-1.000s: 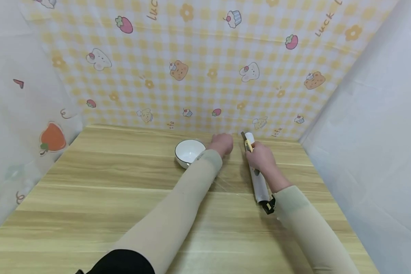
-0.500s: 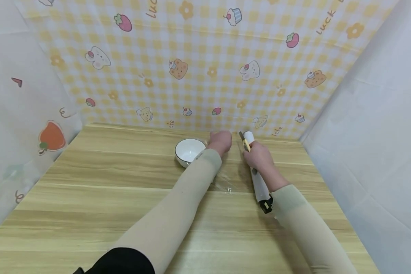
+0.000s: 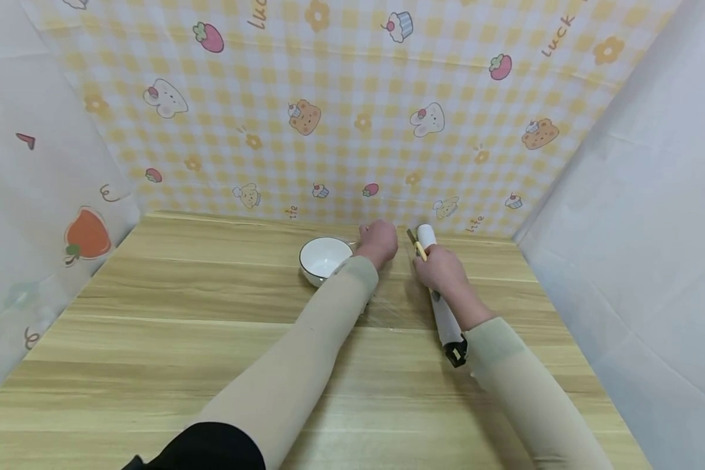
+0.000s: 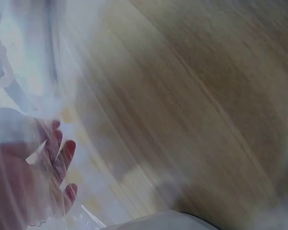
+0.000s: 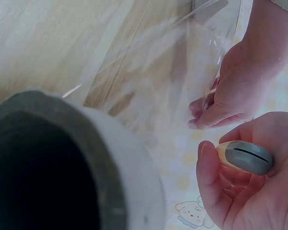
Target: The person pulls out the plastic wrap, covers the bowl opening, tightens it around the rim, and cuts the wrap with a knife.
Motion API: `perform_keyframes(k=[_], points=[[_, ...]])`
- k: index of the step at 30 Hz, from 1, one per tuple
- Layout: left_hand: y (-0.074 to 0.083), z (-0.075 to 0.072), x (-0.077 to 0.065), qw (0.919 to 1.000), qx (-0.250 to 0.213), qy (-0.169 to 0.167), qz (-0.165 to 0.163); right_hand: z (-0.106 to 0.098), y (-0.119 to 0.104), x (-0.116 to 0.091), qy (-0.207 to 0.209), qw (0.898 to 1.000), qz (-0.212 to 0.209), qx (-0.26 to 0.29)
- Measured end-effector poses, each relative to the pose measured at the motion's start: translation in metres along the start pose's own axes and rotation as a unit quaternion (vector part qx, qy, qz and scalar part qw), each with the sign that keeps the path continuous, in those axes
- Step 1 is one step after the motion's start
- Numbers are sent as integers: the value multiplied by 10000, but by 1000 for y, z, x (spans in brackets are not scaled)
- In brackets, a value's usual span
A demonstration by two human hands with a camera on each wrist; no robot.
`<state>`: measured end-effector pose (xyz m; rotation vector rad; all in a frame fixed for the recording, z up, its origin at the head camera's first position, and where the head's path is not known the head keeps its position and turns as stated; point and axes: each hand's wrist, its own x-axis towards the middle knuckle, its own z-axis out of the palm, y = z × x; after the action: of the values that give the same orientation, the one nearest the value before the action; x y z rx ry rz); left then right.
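Note:
My left hand (image 3: 379, 243) is right of the white dark-rimmed bowl (image 3: 324, 258) at the back of the table. In the right wrist view, that left hand (image 5: 245, 88) pinches the edge of a clear plastic film (image 5: 149, 72). The film spreads from the bowl side toward a white roll (image 3: 445, 320) on the right. Over this roll my right hand (image 3: 442, 269) grips a yellow utility knife (image 3: 418, 248), its dark blade pointing away. The knife's grey end (image 5: 249, 158) shows in the right wrist view. Film and glare blur my left hand (image 4: 33, 177) in the left wrist view.
A small black object (image 3: 456, 352) sits by the roll's near end and the right cuff. Behind the wooden table (image 3: 153, 365) hangs a yellow checked cloth (image 3: 341, 156). White sheets (image 3: 646, 196) close off both sides.
My right hand has shifted slightly left, and the knife has swung left, away from the roll's far end. My left hand stays nearly in place, pinching the film.

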<state>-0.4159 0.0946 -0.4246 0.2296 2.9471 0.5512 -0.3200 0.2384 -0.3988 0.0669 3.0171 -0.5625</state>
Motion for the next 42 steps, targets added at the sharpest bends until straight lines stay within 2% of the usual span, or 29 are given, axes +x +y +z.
perform_keyframes(k=[3,9,15,22,32,42], points=[[-2,-2,-5,10000,3,-13,49,-1,-2,-2,-33,9999,-41,-143],[-6,-5,-17,9993,-194,264,179,-4,-6,-7,-148,9993,-130,-327],[-5,-6,-15,9997,-225,108,55,-4,-9,-9,-235,9986,-206,-430],[-4,-5,-16,9994,-294,147,-44,-3,-11,-11,-281,9983,-213,-467],[-4,-2,-11,9997,-225,103,30,0,-12,-11,-214,9978,-343,-530],[1,1,-2,9999,9,-144,93,14,-25,-12,-10,9925,-438,-1144]])
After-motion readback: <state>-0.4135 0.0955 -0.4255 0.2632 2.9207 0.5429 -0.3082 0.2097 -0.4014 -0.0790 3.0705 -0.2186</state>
